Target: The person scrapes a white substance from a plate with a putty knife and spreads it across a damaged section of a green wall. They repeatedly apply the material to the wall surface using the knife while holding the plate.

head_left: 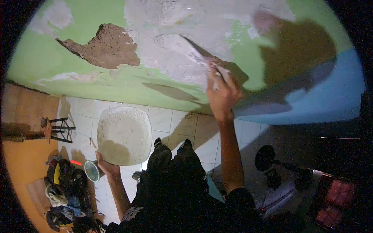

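Observation:
My right hand (pixel 223 93) is closed around the handle of a putty knife (pixel 188 49). Its pale, smeared blade lies against or very near the whitish plastered patch (pixel 157 58) on the green wall (pixel 167 95); exact contact is hard to tell. Lower down, my left hand (pixel 109 167) grips the near left edge of a large white rounded-square plate (pixel 101 124). Grey-white filler paste (pixel 126 126) covers much of the plate. To the left of the patch, a brown hole (pixel 112 44) exposes rough material under the paint.
On the tiled floor (pixel 161 118) are a small stool (pixel 62 130), a bucket (pixel 92 171) beside my left hand and a heap of clothes and bags (pixel 66 194). A dark fan (pixel 265 158) stands right of my legs. The wall turns blue (pixel 334 89) at right.

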